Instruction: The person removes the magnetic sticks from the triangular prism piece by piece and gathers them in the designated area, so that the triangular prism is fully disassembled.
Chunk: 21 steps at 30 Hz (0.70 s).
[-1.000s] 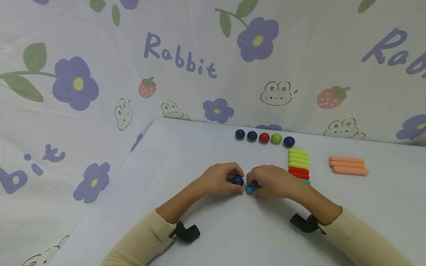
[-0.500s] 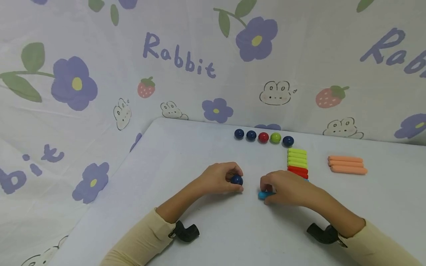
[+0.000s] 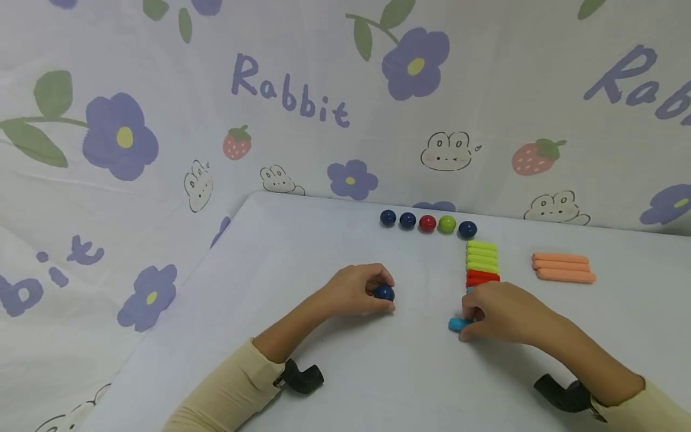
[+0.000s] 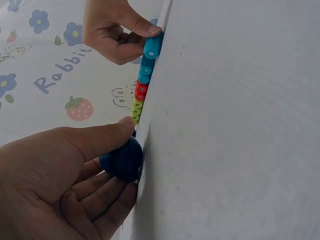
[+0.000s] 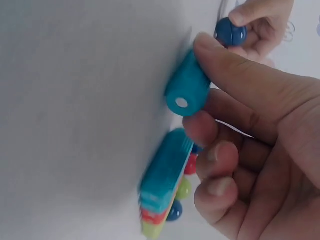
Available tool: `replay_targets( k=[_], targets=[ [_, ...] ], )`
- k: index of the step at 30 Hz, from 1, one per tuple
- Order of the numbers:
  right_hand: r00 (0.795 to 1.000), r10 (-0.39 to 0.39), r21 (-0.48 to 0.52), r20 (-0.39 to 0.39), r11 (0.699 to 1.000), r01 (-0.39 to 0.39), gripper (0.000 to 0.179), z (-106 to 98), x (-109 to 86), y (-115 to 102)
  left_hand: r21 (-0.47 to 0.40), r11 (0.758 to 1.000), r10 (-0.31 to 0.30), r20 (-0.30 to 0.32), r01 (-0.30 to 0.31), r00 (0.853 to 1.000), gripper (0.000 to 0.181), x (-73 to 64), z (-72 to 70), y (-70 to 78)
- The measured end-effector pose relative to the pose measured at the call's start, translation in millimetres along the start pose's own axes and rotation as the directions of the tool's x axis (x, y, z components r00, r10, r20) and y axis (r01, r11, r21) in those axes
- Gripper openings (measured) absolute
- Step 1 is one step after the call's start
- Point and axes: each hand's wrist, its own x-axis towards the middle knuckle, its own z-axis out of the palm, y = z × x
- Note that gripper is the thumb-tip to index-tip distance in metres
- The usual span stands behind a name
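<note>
My left hand (image 3: 353,292) rests low over the white table, gripping a glossy dark blue ball (image 3: 385,292) between thumb and fingers. A seam round the ball (image 5: 231,32) shows in the right wrist view. To the right, my right hand (image 3: 507,312) pinches a blue cylindrical stick (image 3: 458,324) between thumb and index finger; its near end (image 5: 181,102) has a pale round centre. Just beyond that hand lies a column of sticks: yellow-green ones (image 3: 482,256) at the far end, then red ones (image 3: 482,278), then blue ones (image 5: 167,165), partly hidden by the hand in the head view.
Along the table's back edge runs a row of balls: dark blue ones (image 3: 388,218), a red one (image 3: 427,224) and a green one (image 3: 447,224). Three orange sticks (image 3: 564,268) lie side by side at the right. A printed cloth (image 3: 302,144) hangs behind the table.
My right hand has moved right and slightly nearer with the blue stick, away from the ball and toward the stick column's near end. My left hand keeps its grip on the ball in place.
</note>
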Motion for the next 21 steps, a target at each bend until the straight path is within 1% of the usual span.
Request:
replay_targets(
  k=[5, 11, 15, 21],
  targets=[
    [1.000, 0.013, -0.058, -0.014, 0.998, -0.014, 0.031, -4, -9.9, 9, 0.003, 1.000, 0.005, -0.004, -0.005, 1.000, 0.035, -1.2, -0.2, 0.3],
    [0.997, 0.033, -0.118, -0.064, 0.992, -0.040, 0.026, -6, -15.4, 17, 0.013, 1.000, 0.000, 0.000, 0.000, 1.000, 0.036, -1.0, -0.2, -0.2],
    [0.994, 0.040, -0.126, -0.106, 0.991, -0.053, 0.028, -5, -16.9, 19, 0.016, 1.000, -0.006, 0.005, 0.005, 1.000, 0.036, -0.2, 0.5, -0.7],
    [0.988, 0.014, -0.132, -0.155, 0.991, -0.034, 0.029, -5, -17.4, 19, 0.028, 1.000, -0.005, 0.003, 0.005, 1.000, 0.035, -1.5, -0.2, 1.7]
  ],
)
